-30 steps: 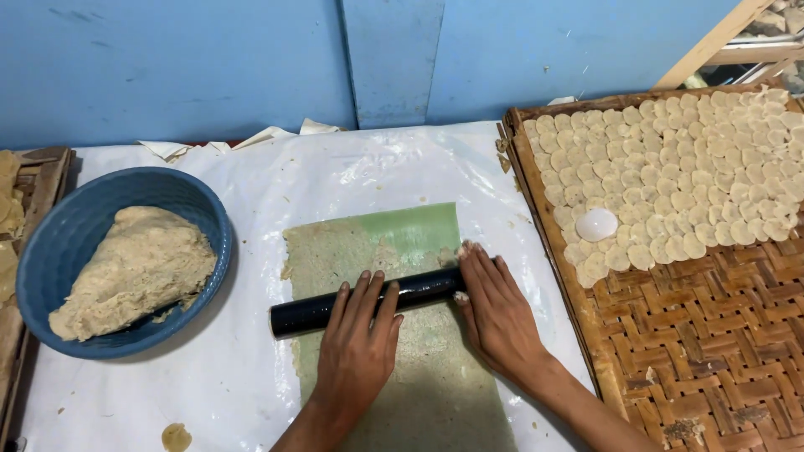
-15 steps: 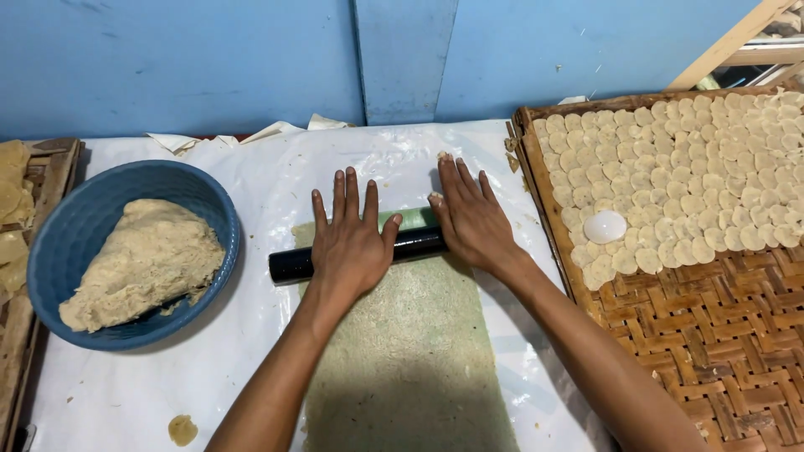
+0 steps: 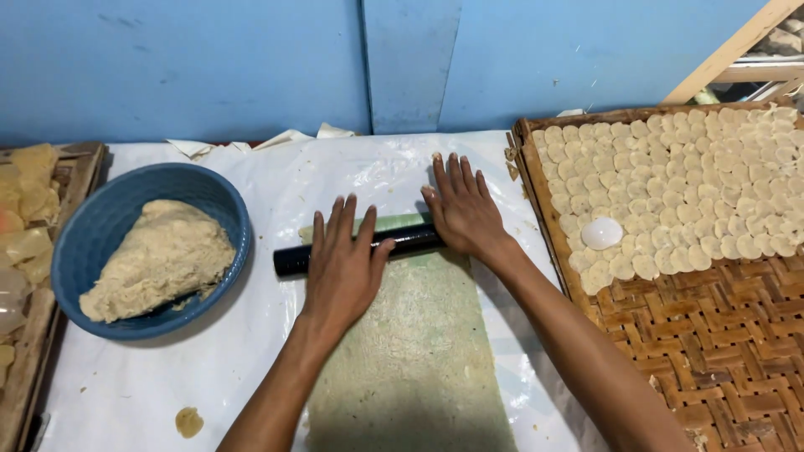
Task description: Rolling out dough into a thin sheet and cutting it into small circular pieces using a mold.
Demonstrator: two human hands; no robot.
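A black rolling pin [image 3: 295, 260] lies across the far end of a thin, flat sheet of greenish dough [image 3: 414, 360] on white plastic sheeting [image 3: 251, 351]. My left hand [image 3: 343, 264] presses flat on the pin's middle, fingers spread. My right hand [image 3: 462, 209] presses flat on the pin's right end, fingers together and pointing away from me. Both palms rest on top of the pin rather than wrapping it.
A blue bowl [image 3: 100, 230] with a lump of beige dough [image 3: 159, 259] stands at the left. A woven bamboo tray [image 3: 729, 335] at the right holds several rows of small round dough discs [image 3: 695, 176] and a white round cutter [image 3: 601, 233]. A wooden tray [image 3: 33, 351] with pale pieces lies at the far left.
Both hands have pushed the rolling pin away from me along the dough sheet, from its middle to its far end. More flattened dough now shows behind the pin.
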